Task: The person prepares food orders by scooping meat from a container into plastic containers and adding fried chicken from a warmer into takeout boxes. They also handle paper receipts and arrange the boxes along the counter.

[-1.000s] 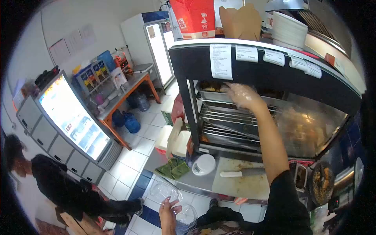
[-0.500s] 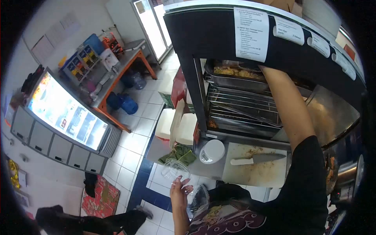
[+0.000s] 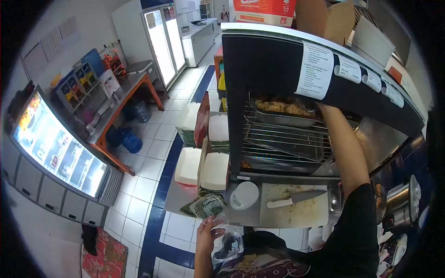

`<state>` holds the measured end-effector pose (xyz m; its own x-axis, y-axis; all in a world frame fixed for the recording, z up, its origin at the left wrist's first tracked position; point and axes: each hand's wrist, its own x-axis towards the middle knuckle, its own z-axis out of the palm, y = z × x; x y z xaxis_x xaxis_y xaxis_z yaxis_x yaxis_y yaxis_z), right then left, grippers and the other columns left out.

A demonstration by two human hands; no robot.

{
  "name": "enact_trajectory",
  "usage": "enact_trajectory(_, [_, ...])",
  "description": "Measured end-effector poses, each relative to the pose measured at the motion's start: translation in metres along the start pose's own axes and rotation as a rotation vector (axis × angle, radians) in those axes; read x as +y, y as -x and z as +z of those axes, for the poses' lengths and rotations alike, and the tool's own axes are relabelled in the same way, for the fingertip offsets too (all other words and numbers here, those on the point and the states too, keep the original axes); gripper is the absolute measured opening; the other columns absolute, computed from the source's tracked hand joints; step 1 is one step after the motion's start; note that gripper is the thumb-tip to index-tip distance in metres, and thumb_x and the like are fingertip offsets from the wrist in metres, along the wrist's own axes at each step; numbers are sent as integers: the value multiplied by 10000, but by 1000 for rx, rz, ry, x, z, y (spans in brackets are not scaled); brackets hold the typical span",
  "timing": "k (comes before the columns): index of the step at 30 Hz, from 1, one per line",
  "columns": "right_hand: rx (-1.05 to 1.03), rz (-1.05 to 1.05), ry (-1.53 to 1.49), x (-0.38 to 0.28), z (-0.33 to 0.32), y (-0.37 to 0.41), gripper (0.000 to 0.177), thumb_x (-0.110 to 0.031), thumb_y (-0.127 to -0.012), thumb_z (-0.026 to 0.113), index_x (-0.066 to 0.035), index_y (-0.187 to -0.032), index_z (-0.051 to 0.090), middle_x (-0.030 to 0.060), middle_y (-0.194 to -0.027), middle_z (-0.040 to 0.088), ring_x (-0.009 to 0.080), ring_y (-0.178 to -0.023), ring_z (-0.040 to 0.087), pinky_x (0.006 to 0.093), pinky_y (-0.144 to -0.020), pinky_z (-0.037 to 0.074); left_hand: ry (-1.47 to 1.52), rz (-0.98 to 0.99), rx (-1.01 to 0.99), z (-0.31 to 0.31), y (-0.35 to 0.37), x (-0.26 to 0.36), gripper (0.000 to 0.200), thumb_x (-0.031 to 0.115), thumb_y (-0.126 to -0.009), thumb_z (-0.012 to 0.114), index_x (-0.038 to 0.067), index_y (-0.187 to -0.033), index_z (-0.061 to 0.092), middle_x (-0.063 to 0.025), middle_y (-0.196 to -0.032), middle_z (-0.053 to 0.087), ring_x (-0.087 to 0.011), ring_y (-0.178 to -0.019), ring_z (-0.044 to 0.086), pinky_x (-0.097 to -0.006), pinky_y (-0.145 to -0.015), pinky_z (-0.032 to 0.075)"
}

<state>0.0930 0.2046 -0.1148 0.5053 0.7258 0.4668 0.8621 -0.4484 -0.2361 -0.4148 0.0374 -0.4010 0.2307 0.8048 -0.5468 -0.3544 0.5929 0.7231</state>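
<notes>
My left hand [image 3: 208, 232] is closed on the edge of a clear plastic clamshell container [image 3: 228, 245]. It hangs open in front of the counter, one half above my fingers and the other beside my wrist. My right arm stretches into a black-framed cabinet [image 3: 236, 111]. At the upper rack, my right hand [image 3: 327, 110] is beside a metal tray [image 3: 287, 121] of golden-brown, crumbly-looking food [image 3: 282, 107]. The cabinet's upper panel and shadow hide its fingers. Below that tray are wire racks [image 3: 264, 132] and a darker pan [image 3: 306, 144].
A knife [image 3: 301, 197] lies on a stained cutting board [image 3: 273, 215] beside a white kitchen scale [image 3: 244, 195]. Stacked white food boxes [image 3: 215, 170] and a green cloth [image 3: 187, 208] are left of it. A metal pot [image 3: 398, 204] stands at right. Tiled floor [image 3: 143, 185] runs left.
The view has shifted, showing more of the aisle and the cabinet top. My right arm stays inside the cabinet, and my left hand keeps the container. Another person's leg has left the lower-left view.
</notes>
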Motion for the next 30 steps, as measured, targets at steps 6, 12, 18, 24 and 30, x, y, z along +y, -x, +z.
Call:
enact_trajectory(6, [-495,5,-82,-15,-28,32,601,-553,-972,368,-196,-1452,422,107,-1515,377,264,-1370,362,365,-1124,285,-25,-55,-68,-4,-10,-4,385,308,-996,528,23,-1249,466,-194,-1026,667,-210,-654,673,-311,-571,569])
enact_trajectory(12, [-871,-58,2,-82,-65,71,624,-575,-963,382,-216,-1473,389,109,-1505,395,276,-1369,365,396,-1130,277,-83,-70,-126,-2,-7,-1,409,293,-998,519,-6,-1271,455,-197,-1027,663,-219,-663,667,-312,-573,555])
enact_trajectory(18, [-699,-265,-14,-44,-27,62,627,-588,-963,346,-203,-1454,411,119,-1490,399,294,-1373,361,404,-1139,269,-120,-96,-137,0,-7,-1,420,289,-986,540,-14,-1269,472,-199,-1029,657,-253,-696,672,-353,-626,572])
enact_trajectory(24, [-704,-413,-104,-58,-63,81,663,-603,-974,323,-136,-1430,442,195,-1460,425,360,-1350,405,447,-1136,292,-36,-54,-305,10,-11,3,351,245,-971,552,4,-1220,493,-186,-1022,658,-251,-744,684,-370,-629,578])
enact_trajectory(30, [-636,-244,96,-72,-66,90,759,-718,-887,380,-141,-1357,534,172,-1410,491,335,-1262,507,444,-1057,384,51,-1,-743,132,-16,45,337,217,-981,531,33,-1260,494,-163,-1202,599,-288,-1044,632,-452,-853,529])
